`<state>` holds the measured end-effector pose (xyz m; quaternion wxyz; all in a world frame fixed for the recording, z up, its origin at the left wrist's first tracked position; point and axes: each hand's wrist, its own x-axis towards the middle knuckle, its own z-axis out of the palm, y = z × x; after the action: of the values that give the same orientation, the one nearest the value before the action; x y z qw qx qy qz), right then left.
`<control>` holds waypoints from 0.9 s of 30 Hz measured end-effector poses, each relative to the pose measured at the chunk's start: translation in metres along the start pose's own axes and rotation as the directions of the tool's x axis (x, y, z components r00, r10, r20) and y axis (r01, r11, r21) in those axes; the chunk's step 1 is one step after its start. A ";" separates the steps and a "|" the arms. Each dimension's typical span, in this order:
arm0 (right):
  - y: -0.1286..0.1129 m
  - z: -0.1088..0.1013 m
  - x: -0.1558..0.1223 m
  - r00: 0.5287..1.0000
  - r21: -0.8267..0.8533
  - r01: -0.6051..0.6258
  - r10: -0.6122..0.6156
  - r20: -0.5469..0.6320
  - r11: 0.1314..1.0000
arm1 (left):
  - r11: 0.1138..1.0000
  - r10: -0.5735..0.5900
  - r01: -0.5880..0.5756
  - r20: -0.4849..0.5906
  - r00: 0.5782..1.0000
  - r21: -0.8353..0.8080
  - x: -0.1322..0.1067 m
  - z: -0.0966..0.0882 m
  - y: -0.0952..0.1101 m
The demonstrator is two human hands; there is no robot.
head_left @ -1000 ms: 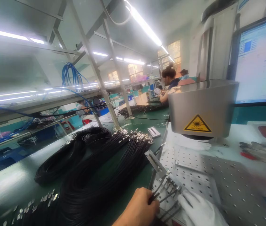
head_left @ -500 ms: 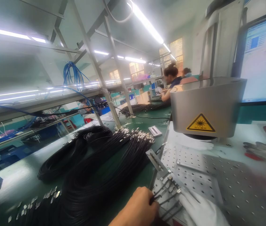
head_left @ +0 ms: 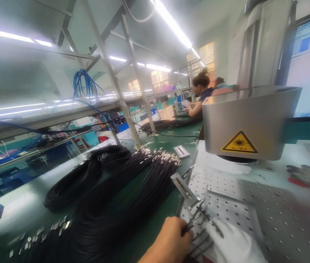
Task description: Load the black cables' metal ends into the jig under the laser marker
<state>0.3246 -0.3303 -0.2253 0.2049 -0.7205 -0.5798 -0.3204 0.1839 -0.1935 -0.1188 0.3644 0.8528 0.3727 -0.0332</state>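
My left hand (head_left: 171, 237), bare, is closed with thumb and fingers around black cables (head_left: 202, 241) at the front edge of the perforated plate. My right hand (head_left: 233, 239), in a white glove, is at the metal-tipped cable ends, its fingers pinched on one of them. Both hands are close together. Just ahead of them a slotted metal fixture (head_left: 183, 188) lies slantwise over the plate's left edge, with several connector ends beside it. The gloved fingertips are partly blurred.
Large bundles of black cable (head_left: 111, 215) with metal ends cover the green table to the left. A grey machine head (head_left: 249, 124) with a yellow laser warning sign hangs over the perforated plate (head_left: 275, 219). Gloves (head_left: 308, 177) lie at right. A co-worker (head_left: 200, 95) sits beyond.
Both hands have shifted slightly right in view. The gloved hand has moved up at the connector ends, and the cables in the left hand have moved along. The fixture remains in place.
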 end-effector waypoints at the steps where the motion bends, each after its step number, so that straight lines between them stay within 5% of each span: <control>1: 0.001 0.003 -0.001 1.000 -0.027 0.011 -0.012 -0.006 1.000 | 0.999 0.040 -0.040 -0.034 0.999 0.012 0.004 0.003 0.003; 4: 0.003 0.010 -0.006 1.000 -0.074 0.014 -0.016 -0.019 0.997 | 0.993 0.101 -0.101 -0.021 0.995 -0.053 0.017 0.009 0.009; 15: 0.001 0.006 -0.008 0.999 -0.037 -0.004 0.006 0.034 0.999 | 0.997 -0.035 0.034 -0.017 0.999 -0.075 0.039 0.026 0.011; 21: 0.004 0.012 -0.008 0.999 -0.030 0.025 -0.024 0.030 0.999 | 0.993 0.044 -0.042 0.020 0.999 -0.107 0.029 0.004 0.010; 24: 0.002 0.011 -0.007 0.999 -0.031 -0.009 0.010 0.031 0.999 | 0.979 0.050 -0.051 -0.010 0.999 -0.195 0.013 -0.012 0.007; 27: -0.002 0.006 -0.005 1.000 -0.048 -0.024 0.024 0.013 0.999 | 0.990 0.062 -0.071 -0.074 0.995 -0.119 -0.003 -0.022 0.001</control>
<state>0.3238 -0.3288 -0.2332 0.1877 -0.7343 -0.5646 -0.3268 0.1780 -0.1815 -0.1013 0.4030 0.8416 0.3580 0.0317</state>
